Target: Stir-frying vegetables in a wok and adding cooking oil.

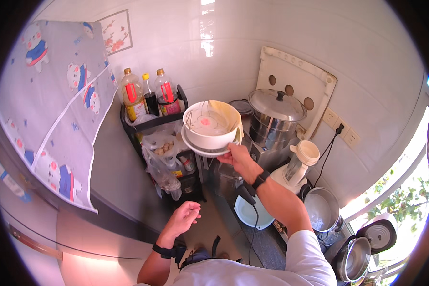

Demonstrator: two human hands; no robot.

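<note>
My right hand grips the near-right edge of a stack of white kitchenware. Lowest in it is a white dish with a greyish perforated-looking band above. On top sits a deep white bowl with a thin wire rack and a clear item with a pink spot inside. A yellow cloth drapes over the bowl's right side. Whether the stack rests on something beneath cannot be told. My left hand is apart from it, lower in view, with empty, loosely curled fingers.
Left of the stack, a black storage cart bears bottles and plastic bags. A lidded steel steamer pot, a blender, a pale blue basin and a steel pot stand right. A cloth-covered refrigerator is at left.
</note>
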